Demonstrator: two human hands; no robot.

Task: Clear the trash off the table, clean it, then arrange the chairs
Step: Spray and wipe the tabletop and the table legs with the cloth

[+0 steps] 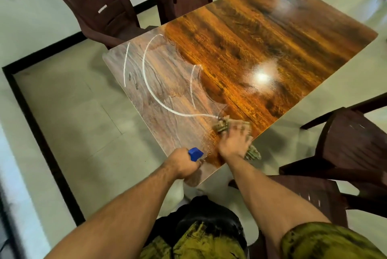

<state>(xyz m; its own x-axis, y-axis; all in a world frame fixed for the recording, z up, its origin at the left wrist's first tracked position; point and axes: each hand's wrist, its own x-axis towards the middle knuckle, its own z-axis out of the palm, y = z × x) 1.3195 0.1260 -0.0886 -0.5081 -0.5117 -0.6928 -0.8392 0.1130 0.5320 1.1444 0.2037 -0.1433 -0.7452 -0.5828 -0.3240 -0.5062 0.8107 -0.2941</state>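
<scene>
The left hand's (184,163) fingers curl around a blue-capped bottle (195,154) at the surface's (272,39) near edge. Just right of it, the right hand (234,143), blurred, presses a cloth (221,127) flat, fingers spread. White streaks (144,74) cross the surface's left part. 2 chairs (98,1) stand at the far left.

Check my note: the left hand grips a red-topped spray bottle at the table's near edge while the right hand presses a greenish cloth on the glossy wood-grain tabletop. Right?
Wrong colour: the head view shows a blue-topped spray bottle, not red. Otherwise right: the left hand grips it at the near edge while the right hand presses the greenish cloth on the glossy wood-grain table.
</scene>
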